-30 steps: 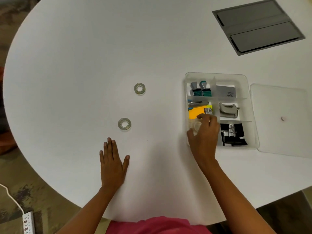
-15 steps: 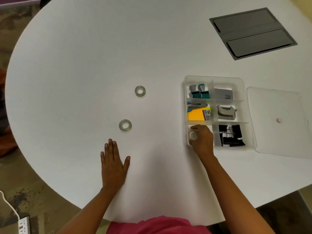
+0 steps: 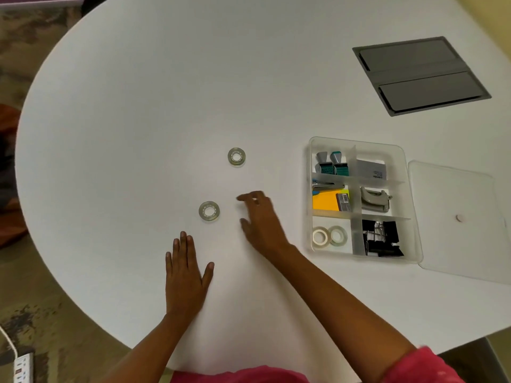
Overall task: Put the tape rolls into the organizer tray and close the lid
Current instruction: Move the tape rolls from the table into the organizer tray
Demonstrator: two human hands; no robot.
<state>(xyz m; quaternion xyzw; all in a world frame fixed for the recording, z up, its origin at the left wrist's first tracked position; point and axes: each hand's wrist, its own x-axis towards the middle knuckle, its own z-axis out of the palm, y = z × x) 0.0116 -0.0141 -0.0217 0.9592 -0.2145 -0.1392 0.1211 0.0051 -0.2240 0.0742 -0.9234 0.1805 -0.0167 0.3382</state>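
Two clear tape rolls lie flat on the white table: the near tape roll (image 3: 209, 211) and the far tape roll (image 3: 236, 156). Two more rolls, a white one (image 3: 320, 236) and a clear one (image 3: 338, 235), rest side by side in the front-left compartment of the clear organizer tray (image 3: 409, 186). The tray's clear lid (image 3: 459, 219) lies flat on the table to the tray's right. My right hand (image 3: 261, 219) hovers empty, fingers apart, just right of the near tape roll. My left hand (image 3: 185, 275) lies flat on the table, below that roll.
The tray's other compartments hold stamps, a stapler, orange sticky notes, a hole punch and black binder clips. A grey cable hatch (image 3: 420, 76) is set into the table at the far right. The rounded table edge runs along the left and front.
My right hand has let go of a tape roll in the tray's front-left compartment and moved left across the table toward the near tape roll. The left hand stayed put.
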